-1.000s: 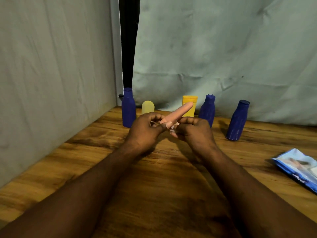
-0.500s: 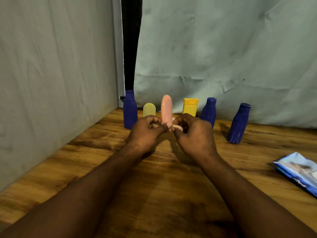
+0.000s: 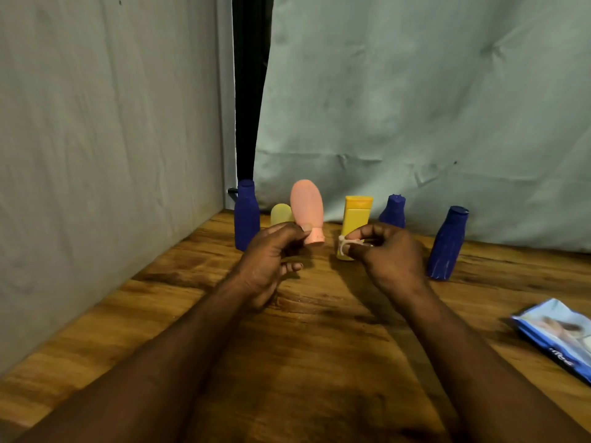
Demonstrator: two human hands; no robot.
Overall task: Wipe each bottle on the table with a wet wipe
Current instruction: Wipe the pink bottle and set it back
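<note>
Writing: we can see dark letters on the blue wipes packet (image 3: pixel 556 337) at the right edge of the table (image 3: pixel 319 346), but they are too blurred to read; we see no labels on the bottles.
Left hand (image 3: pixel 265 266): thumb and curled fingers (image 3: pixel 281 230) pinch the pink bottle (image 3: pixel 306 207) at its neck. We see it held cap-down above the table, in front of the back row.
Right hand (image 3: pixel 387 257): fingertips (image 3: pixel 364 233) closed narrowly on a small twisted wet wipe (image 3: pixel 343 243), just beside the pink bottle's cap but apart from it.
Bottles: we count six. Three are blue: left blue bottle (image 3: pixel 246 215), middle blue bottle (image 3: pixel 394 212) and right blue bottle (image 3: pixel 447 244). There is also one yellow bottle (image 3: pixel 356 214), one pale yellow bottle (image 3: pixel 280 214) and the pink one.
Standing: five on the table near the backdrop.
Packets: one.
Wipes out: one.
</note>
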